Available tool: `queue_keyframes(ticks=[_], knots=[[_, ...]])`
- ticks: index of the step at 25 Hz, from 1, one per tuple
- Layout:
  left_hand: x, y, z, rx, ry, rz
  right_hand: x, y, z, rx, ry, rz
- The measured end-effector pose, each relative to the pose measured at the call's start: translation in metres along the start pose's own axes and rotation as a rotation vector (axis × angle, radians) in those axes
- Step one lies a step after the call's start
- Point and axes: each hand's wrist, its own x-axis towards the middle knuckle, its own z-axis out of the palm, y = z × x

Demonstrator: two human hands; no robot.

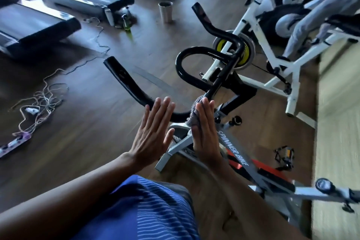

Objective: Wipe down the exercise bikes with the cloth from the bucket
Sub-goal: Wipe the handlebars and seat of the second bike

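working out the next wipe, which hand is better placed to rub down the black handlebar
Right, probably. The right hand has the grey cloth under its straight fingers, at the black handlebar by its centre post. The left hand is flat beside it and holds nothing.

Most of the cloth hidden, and much cropped or blurred

Only a bunched grey edge of the cloth (pixel 191 115) shows left of the right hand (pixel 204 134); the flat palm covers the rest, and also where the cloth meets the black handlebar (pixel 119 76). The left hand (pixel 153 132) hides a stretch of that same bar. The spinner bike (pixel 233 148) runs out past the right edge, its seat end unseen. The white bike (pixel 293 91), far right, is cut by the top and right edges. The treadmills (pixel 35 23) are cropped at the left and top. The small things (pixel 126 23) beside a far treadmill are too blurred to name. The power strip (pixel 15 143) leaves the left edge.
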Motion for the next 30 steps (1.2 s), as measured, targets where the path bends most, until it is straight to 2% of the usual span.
queue_keyframes(ticks=[5, 7, 11, 13, 15, 17, 20, 24, 28, 30], knots=[[0.001, 0.001, 0.005, 0.028, 0.021, -0.011, 0.019, 0.018, -0.005, 0.112, 0.031, 0.083], [0.001, 0.001, 0.006, 0.032, 0.025, -0.014, 0.032, 0.024, -0.013, 0.165, 0.036, 0.17], [0.0, 0.0, 0.006, 0.023, 0.001, -0.019, 0.054, 0.034, -0.022, 0.131, -0.004, 0.313], [-0.001, 0.001, 0.0, 0.021, -0.042, -0.011, 0.059, 0.028, -0.026, 0.14, -0.004, 0.383], [0.0, 0.0, -0.012, -0.013, -0.104, 0.006, 0.065, 0.007, -0.035, 0.192, -0.002, 0.534], [0.002, -0.005, -0.03, -0.093, -0.145, -0.042, 0.071, -0.018, -0.046, 0.238, -0.011, 0.633], [0.008, -0.013, -0.065, -0.218, -0.03, -0.32, 0.084, -0.057, -0.059, 0.159, -0.062, 0.604], [0.037, -0.043, -0.103, -0.368, 0.121, -0.773, 0.129, -0.105, -0.042, 0.115, -0.259, 0.507], [0.066, -0.075, -0.111, -0.872, 0.17, -1.065, 0.164, -0.126, 0.016, 0.088, -0.329, 0.425], [0.077, -0.088, -0.107, -1.015, 0.185, -1.153, 0.175, -0.126, 0.042, 0.019, -0.33, 0.383]])
